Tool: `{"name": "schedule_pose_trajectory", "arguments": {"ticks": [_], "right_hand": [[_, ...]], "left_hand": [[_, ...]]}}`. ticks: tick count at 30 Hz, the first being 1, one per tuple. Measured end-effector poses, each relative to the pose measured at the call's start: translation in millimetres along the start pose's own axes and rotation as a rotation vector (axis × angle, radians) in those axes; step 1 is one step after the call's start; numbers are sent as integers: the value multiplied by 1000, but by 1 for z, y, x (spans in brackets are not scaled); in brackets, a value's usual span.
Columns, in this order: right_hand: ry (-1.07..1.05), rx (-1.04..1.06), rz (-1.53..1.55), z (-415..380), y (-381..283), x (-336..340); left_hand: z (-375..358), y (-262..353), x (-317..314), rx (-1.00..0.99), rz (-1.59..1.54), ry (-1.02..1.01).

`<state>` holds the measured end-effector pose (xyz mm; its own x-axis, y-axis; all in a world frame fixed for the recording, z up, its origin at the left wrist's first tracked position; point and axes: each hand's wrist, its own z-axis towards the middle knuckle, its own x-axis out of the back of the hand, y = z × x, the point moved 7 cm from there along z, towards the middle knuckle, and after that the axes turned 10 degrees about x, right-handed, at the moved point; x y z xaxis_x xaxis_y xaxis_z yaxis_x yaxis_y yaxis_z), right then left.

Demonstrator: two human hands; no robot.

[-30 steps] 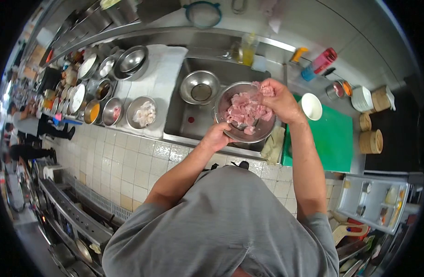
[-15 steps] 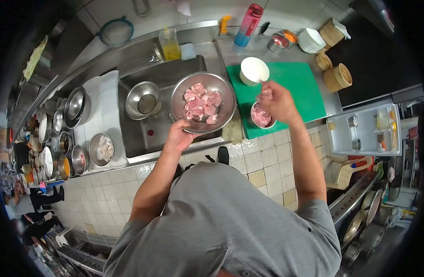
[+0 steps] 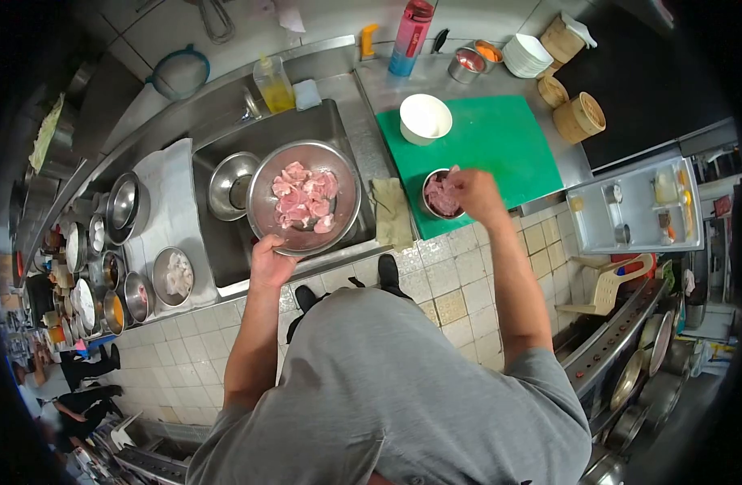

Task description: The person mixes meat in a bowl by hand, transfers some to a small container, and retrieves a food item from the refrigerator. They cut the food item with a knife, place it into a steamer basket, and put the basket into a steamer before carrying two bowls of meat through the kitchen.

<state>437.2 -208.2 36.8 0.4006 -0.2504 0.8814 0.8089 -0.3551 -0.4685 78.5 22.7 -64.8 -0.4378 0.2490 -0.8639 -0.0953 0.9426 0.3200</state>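
Over the sink, my left hand (image 3: 272, 260) grips the near rim of a large metal bowl (image 3: 351, 194) with pieces of raw pink meat (image 3: 303, 196) inside. My right hand (image 3: 474, 194) is at the right rim of a small round container (image 3: 427, 212), its fingers closed at the meat (image 3: 442, 196) in it; the exact fingertip hold is hard to make out. That container stands at the near left edge of the green cutting board (image 3: 500, 145). Behind it on the board is a white bowl (image 3: 425, 119).
A metal strainer bowl (image 3: 230, 184) sits in the sink (image 3: 314, 125). Left of it are a white cloth (image 3: 167, 190) and several food bowls. A bottle (image 3: 411, 36), small tins and bamboo steamers (image 3: 579, 118) stand behind the board. People are at the far lower left.
My left hand and the large bowl have shifted left in view. My right hand has come down from above the board to the meat in the small container.
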Motion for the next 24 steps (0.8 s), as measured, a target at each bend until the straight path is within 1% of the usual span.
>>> {"name": "schedule_pose_trajectory", "arguments": {"ticks": [1, 2, 3, 4, 6, 7, 9, 10, 11, 12, 13, 15, 16, 18, 19, 21, 22, 24], "right_hand": [[2, 3, -2, 1, 6, -21], [33, 29, -135, 2, 8, -48], [63, 54, -268, 3, 0, -55], [64, 56, -270, 3, 4, -52], [58, -14, -36, 7, 20, -36], [59, -10, -37, 13, 24, -27], [208, -202, 36, 19, 50, 0], [208, -204, 37, 22, 71, -6], [195, -150, 86, 27, 98, -27], [183, -95, 134, 31, 88, -28], [184, -93, 135, 28, 83, -24], [91, -181, 238, 18, 68, -18], [85, -178, 240, 13, 63, -17], [244, -125, 59, 1, 50, -3], [237, -124, 64, -5, 43, -4], [98, 3, -150, -10, 19, -12], [99, 5, -145, -11, 15, -15], [303, -13, -42, -14, 11, -9]], "left_hand": [[-1, 2, -1, -32, 5, 19], [-3, 3, -2, -37, 5, 17], [-5, 3, -3, -38, -5, 23], [-7, 3, -3, -37, -15, 29], [-10, 3, 0, -58, -6, 33], [-13, 4, 1, -75, 2, 42], [-18, 3, 3, -81, -8, 50], [-21, 3, 4, -82, -16, 59], [-22, 2, 3, -82, -16, 58], [-24, 2, 3, -87, -22, 64], [-26, 3, 3, -94, -27, 69], [-28, 6, 6, -111, -11, 71], [-30, 5, 6, -115, 0, 81], [-34, 5, 8, -116, -1, 73], [-35, 6, 6, -111, 1, 62], [-37, 7, 5, -123, 7, 94], [-38, 8, 5, -133, 11, 121], [-38, 9, 6, -130, 18, 101]]}}
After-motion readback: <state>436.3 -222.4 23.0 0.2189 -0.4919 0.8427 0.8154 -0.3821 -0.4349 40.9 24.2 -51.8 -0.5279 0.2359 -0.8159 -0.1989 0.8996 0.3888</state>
